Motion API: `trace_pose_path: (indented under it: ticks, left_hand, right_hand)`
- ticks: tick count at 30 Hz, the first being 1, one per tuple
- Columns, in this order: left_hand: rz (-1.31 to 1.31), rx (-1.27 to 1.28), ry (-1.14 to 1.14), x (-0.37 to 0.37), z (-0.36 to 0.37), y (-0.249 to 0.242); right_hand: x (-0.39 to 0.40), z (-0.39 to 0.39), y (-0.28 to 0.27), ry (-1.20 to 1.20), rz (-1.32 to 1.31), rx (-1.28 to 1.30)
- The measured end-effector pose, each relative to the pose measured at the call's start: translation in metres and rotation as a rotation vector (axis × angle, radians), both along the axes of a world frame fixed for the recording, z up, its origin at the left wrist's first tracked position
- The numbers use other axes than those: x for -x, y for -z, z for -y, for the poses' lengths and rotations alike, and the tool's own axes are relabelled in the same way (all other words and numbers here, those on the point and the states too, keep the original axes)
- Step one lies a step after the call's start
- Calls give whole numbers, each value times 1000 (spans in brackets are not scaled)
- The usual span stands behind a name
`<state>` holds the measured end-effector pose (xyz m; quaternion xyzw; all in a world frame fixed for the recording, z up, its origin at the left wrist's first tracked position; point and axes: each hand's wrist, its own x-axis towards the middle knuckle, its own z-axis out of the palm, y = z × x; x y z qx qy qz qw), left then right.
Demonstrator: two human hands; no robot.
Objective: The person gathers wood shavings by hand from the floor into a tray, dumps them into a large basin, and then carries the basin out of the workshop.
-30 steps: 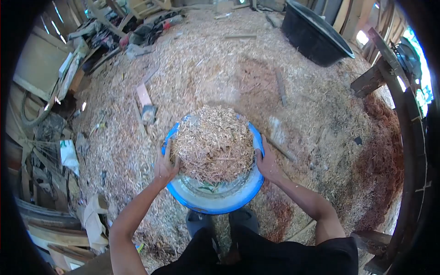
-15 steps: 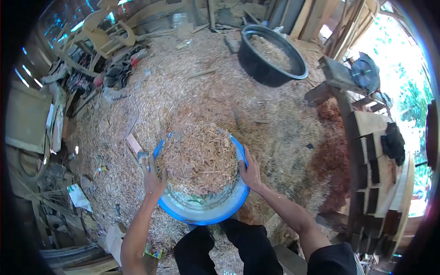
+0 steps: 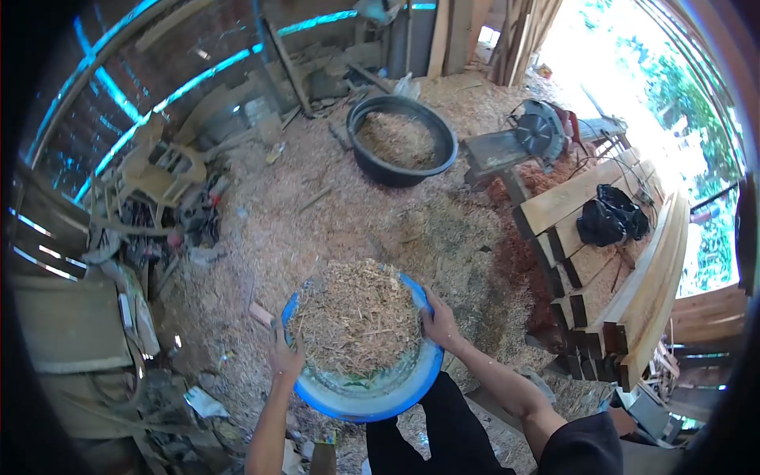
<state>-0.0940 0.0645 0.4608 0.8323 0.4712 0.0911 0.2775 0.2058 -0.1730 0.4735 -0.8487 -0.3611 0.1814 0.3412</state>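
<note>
The left hand (image 3: 286, 356) and right hand (image 3: 442, 321) hold a blue-rimmed basin (image 3: 372, 404) by its two sides, up in front of the legs (image 3: 455, 431). Wood shavings (image 3: 356, 317) fill it high. Carrying looks like the step now; moving it calls for keeping it flat.

Shavings (image 3: 356, 317) lie in the basin (image 3: 360, 404) — tub (image 3: 396, 176) beyond, planks (image 3: 584, 257) right.

Harsh upper-right glare, dim left, dark fisheye corners
</note>
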Motion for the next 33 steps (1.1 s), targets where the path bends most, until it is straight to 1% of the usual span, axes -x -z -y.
trace_pose_path:
  ticks: [1, 3, 4, 6, 7, 9, 10, 12, 13, 14, 16, 17, 19, 21, 23, 26, 28, 31, 33]
  left_hand:
    - [3, -6, 16, -14, -10, -6]
    - [15, -16, -62, -48, -34, -33]
    - [6, -23, -43, -63, -44, -35]
    - [230, 138, -81, -98, -75, -39]
    - [218, 138, -72, -111, -84, -41]
    - [276, 358, -125, -151, -109, -54]
    - [261, 361, -117, -169, -121, -54]
    - [214, 303, 14, -202, -139, -49]
    - [215, 398, 70, -218, -150, -50]
    - [212, 392, 77, -236, -158, -52]
    - [176, 371, 56, -266, -170, -54]
    - [185, 385, 73, -280, -178, -57]
    - [152, 354, 102, -304, -193, -62]
    - [125, 321, 132, -328, -207, -64]
    - [69, 347, 151, -354, -227, -66]
    - [55, 382, 204, -389, -256, -62]
    - [42, 358, 225, -406, -278, -40]
    - [31, 373, 287, -437, -318, -4]
    - [-21, 377, 308, -459, -336, 0]
  right_hand:
    - [-9, -5, -6, 17, -8, -21]
    - [-28, -20, -25, 47, -28, -43]
    - [-41, -23, -28, 85, -67, -49]
    - [-67, -38, -49, 138, -116, -45]
    - [-81, -45, -57, 154, -101, -71]
    - [-117, -63, -62, 159, -56, -99]
    - [-135, -68, -63, 170, -68, -96]
    - [-164, -76, -69, 179, -113, -66]
    - [-177, -81, -70, 188, -85, -105]
    - [-193, -86, -69, 194, -87, -112]
    - [-216, -94, -67, 203, -90, -23]
    - [-227, -99, -68, 211, -96, -25]
    - [-249, -109, -66, 264, -256, 25]
    - [-269, -120, -61, 277, -240, 7]
    - [-288, -131, -53, 296, -225, -8]
    - [-314, -152, -42, 309, -212, -2]
    - [-329, -167, -35, 355, -258, -2]
    - [-354, -190, -16, 380, -325, 82]
    - [-367, -205, -8, 408, -359, 137]
